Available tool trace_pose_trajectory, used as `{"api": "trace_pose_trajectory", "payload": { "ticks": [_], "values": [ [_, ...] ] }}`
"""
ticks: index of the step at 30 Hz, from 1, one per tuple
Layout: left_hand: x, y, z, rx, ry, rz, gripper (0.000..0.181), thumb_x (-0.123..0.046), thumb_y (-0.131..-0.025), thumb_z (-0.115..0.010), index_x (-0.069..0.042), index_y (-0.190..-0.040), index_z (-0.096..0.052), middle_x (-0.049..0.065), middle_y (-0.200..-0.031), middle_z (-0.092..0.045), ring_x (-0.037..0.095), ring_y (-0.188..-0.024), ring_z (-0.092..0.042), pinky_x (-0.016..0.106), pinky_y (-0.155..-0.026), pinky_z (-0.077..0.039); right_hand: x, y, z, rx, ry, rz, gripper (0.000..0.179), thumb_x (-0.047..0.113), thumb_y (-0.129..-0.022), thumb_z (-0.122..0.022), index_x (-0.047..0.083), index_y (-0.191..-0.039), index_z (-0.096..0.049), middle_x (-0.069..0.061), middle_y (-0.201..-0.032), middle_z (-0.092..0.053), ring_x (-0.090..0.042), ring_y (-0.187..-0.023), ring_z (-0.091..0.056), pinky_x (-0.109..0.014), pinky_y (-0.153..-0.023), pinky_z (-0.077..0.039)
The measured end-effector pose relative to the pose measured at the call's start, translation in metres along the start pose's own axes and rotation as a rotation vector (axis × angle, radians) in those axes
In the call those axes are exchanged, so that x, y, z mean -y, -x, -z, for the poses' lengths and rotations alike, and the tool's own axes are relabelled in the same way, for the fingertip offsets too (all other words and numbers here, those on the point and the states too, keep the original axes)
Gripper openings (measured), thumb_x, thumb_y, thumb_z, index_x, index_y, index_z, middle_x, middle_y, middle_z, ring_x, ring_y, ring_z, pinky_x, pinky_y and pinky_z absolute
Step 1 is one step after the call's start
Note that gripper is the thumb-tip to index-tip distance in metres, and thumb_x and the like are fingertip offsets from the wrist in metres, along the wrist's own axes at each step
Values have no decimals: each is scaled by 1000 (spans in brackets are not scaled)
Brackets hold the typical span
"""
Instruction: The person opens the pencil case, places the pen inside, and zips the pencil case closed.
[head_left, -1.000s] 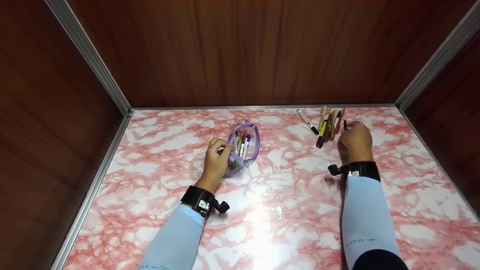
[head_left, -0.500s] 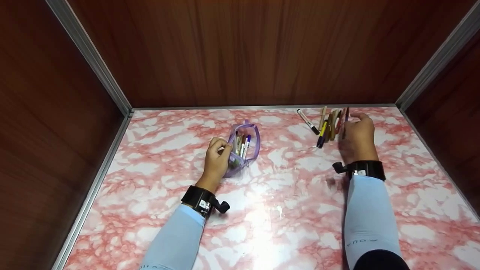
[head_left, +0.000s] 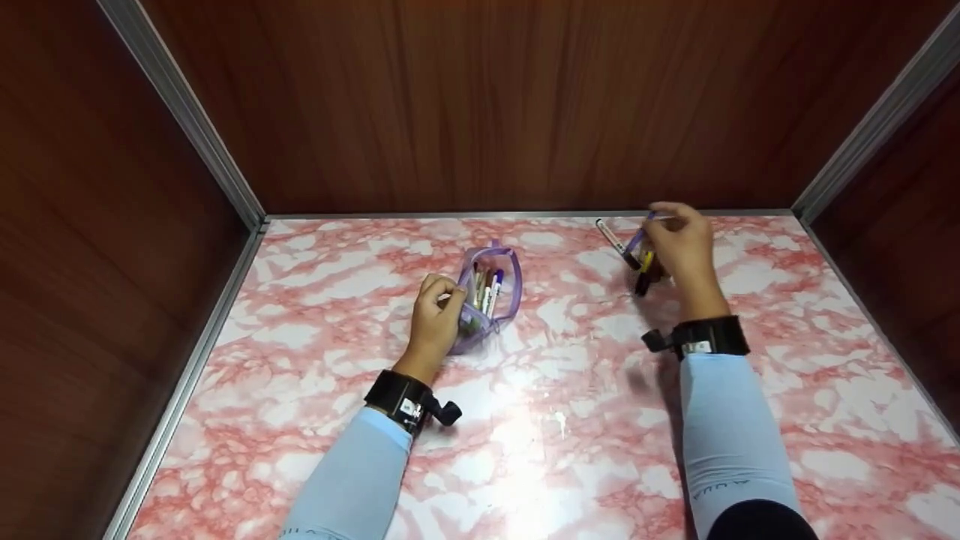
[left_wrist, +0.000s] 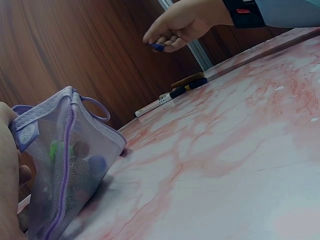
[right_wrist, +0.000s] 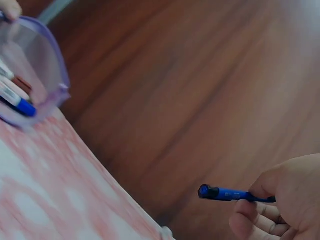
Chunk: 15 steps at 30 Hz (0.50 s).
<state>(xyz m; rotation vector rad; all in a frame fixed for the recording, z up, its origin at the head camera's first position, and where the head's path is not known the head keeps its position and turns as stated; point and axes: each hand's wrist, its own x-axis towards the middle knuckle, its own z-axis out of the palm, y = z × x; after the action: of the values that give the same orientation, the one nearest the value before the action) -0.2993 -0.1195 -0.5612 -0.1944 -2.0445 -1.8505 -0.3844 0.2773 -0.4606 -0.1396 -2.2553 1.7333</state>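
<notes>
In the head view my left hand (head_left: 435, 322) pinches the near-left rim of a purple mesh pencil case (head_left: 516, 289). The case stands with its mouth spread, and several pens and markers (head_left: 487, 292) lean inside it. My right hand (head_left: 686, 251) holds a blue pen (head_left: 637, 238) in the air over the loose pens at the back right. The right wrist view shows this pen (right_wrist: 225, 194) between thumb and fingers, its capped end pointing left toward the case. From the left wrist view, the case's mesh side (left_wrist: 80, 150) lets blurred colours show through.
A white marker with a black cap (head_left: 615, 241) and a yellow-and-black marker (head_left: 646, 264) lie on the pink marbled table (head_left: 585, 420). My right hand hides most other loose pens. A wooden panel (head_left: 525, 105) closes off the back edge.
My right hand has lifted the blue pen from the right side of the pile and carried it up and left. My left hand and the pencil case stay in place.
</notes>
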Motion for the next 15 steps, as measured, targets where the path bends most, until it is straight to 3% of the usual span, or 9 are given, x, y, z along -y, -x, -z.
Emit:
{"api": "trace_pose_trajectory", "payload": {
  "ticks": [6,9,11,15],
  "values": [
    [1,-1,0,-1,10,4,17,-3,-104,-68,1,-88,-66,4,-108,-59,13,-111,-61,27,-100,-64,14,18,-40,88,3,135,27,1,-102,-74,-8,-127,-77,17,-75,-74,-2,-63,-75,-19,-64,-63],
    [0,-1,0,0,7,1,17,-2,-104,-68,2,-88,-66,6,-108,-59,15,-111,-61,26,-99,-64,20,31,-65,152,-1,180,23,-3,-100,-75,-11,-121,-76,7,-80,-79,-3,-64,-75,-19,-65,-63],
    [-1,0,0,1,7,-4,16,-1,-104,-68,3,-88,-66,6,-108,-59,16,-111,-61,24,-97,-63,23,42,-81,205,1,191,21,-5,-100,-75,-12,-120,-75,-7,-86,-83,-3,-66,-75,-19,-67,-63],
    [-3,1,0,4,12,-13,16,-1,-105,-67,3,-89,-66,7,-109,-59,18,-112,-61,24,-98,-63,24,63,-112,311,32,173,20,-5,-100,-79,-10,-119,-76,-26,-100,-83,-17,-75,-81,-31,-74,-69]
  ]
}}
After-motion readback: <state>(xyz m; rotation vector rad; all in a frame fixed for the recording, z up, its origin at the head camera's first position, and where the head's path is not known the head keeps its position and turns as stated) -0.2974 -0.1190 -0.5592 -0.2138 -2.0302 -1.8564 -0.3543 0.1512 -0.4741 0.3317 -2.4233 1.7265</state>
